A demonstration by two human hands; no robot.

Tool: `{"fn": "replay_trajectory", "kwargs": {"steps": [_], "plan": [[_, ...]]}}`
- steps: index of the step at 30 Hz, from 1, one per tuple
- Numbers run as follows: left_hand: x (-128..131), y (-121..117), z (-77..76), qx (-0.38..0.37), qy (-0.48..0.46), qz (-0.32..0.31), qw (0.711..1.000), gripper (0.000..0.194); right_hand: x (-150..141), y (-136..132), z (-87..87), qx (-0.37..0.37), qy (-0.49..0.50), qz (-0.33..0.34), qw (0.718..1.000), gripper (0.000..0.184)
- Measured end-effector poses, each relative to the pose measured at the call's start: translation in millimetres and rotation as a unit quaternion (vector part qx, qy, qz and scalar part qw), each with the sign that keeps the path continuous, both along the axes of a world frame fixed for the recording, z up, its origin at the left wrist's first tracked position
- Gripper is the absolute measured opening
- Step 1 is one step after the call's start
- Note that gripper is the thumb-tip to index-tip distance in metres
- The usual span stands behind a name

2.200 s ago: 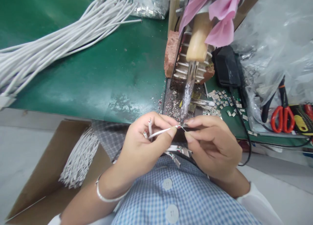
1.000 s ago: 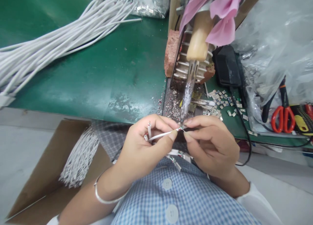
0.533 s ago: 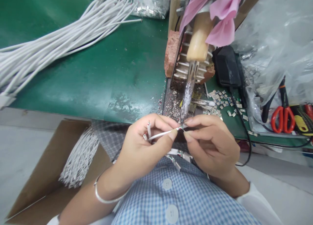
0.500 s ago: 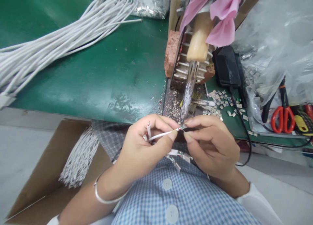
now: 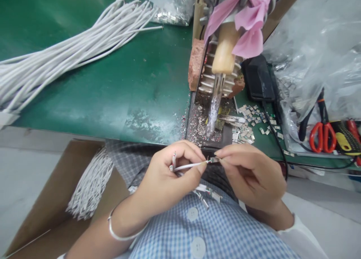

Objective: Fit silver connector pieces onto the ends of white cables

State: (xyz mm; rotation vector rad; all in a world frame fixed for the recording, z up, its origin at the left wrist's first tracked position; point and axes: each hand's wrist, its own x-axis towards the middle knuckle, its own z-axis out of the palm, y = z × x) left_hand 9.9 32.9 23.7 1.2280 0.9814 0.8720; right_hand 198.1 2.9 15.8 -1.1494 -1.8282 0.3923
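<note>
In front of my body, my left hand [image 5: 166,180] is closed on a white cable [image 5: 189,165], pinching it close to its stripped end between thumb and forefinger. More cable ends poke up from the same hand, and cables with metal plugs [image 5: 216,196] hang out below it. My right hand [image 5: 254,174] pinches a small metal USB connector [image 5: 213,159] by its far end. Thin coloured wires at the cable's tip meet this connector; whether they are joined I cannot tell. Just above both hands, a soldering iron [image 5: 223,52] with a wooden handle is clamped pointing downward.
A bundle of white cables [image 5: 70,50] lies on the green table [image 5: 146,90]. Loose connectors [image 5: 248,133] are scattered right of the iron, near red-handled pliers [image 5: 323,137] and a black adapter [image 5: 258,78]. A cardboard box [image 5: 53,184] with cables stands lower left. Bricks [image 5: 195,65] flank the iron's coil holder.
Both hands have moved down, away from the soldering iron's tip, with the cable and connector. My right hand has shifted slightly right, and more of the connector shows between the fingers.
</note>
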Motion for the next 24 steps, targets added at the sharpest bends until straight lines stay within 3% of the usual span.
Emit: {"fn": "replay_trajectory", "kwargs": {"steps": [6, 14, 19, 24], "plan": [[0.8, 0.1, -0.1, 0.021, 0.003, -0.019, 1.0, 0.013, 5.8, 0.6, 1.5, 0.003, -0.154, 0.063, 0.986, 0.024], [-2.2, 0.3, 0.6, 0.008, 0.004, -0.025, 1.0, 0.014, 4.7, 1.9, 0.3, -0.015, -0.194, 0.086, 0.977, 0.018], [-2.6, 1.3, 0.1, 0.005, -0.016, -0.02, 1.0, 0.014, 4.0, 1.9, -0.6, -0.021, -0.143, 0.066, 0.987, 0.013], [-3.1, -0.5, -4.1, -0.025, -0.041, -0.012, 0.999, 0.013, -1.3, -0.5, -3.8, -0.034, 0.011, -0.013, 0.999, 0.017]]}}
